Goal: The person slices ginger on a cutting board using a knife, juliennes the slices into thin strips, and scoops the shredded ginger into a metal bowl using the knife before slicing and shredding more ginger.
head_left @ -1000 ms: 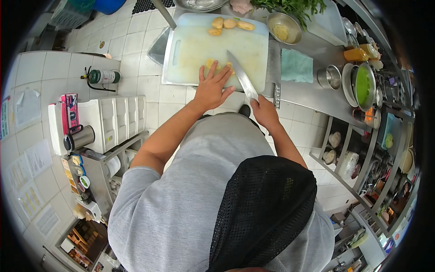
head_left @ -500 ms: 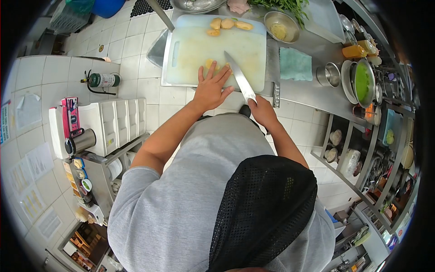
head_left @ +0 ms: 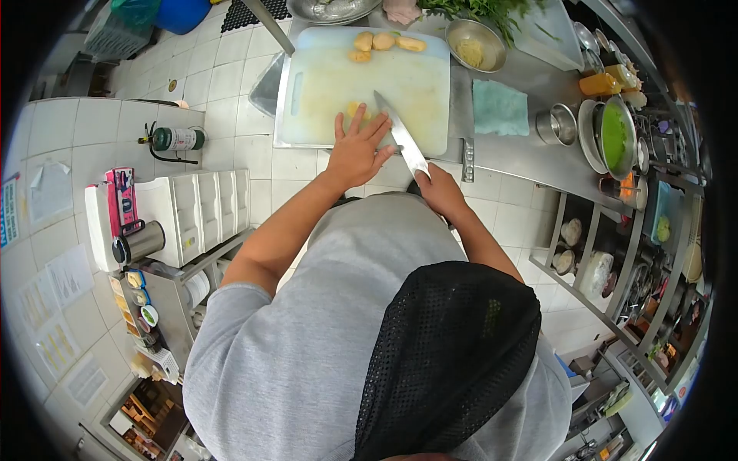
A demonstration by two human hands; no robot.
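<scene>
My right hand (head_left: 436, 187) is closed around the handle of a large kitchen knife (head_left: 405, 140), its blade slanting up and left over the cutting board (head_left: 323, 92). My left hand (head_left: 357, 154) lies flat with its fingers spread at the board's near edge, fingertips close beside the blade. Thin yellow slices (head_left: 354, 110) show by those fingertips; what lies under the fingers is hidden. Several peeled yellow-tan pieces (head_left: 383, 41), which look like ginger, rest along the far side of the board.
Right of the board stand a metal bowl (head_left: 477, 44) with pale yellow shreds, a folded green cloth (head_left: 500, 108) and a small steel pot (head_left: 556, 124). Leafy greens (head_left: 492, 14) lie behind. A steel shelf rack (head_left: 600, 253) is at the right, and a fire extinguisher (head_left: 175, 138) at the left.
The knife has shifted slightly left, its tip a little lower, and my right hand has moved with it. My left hand stays nearly in place.
</scene>
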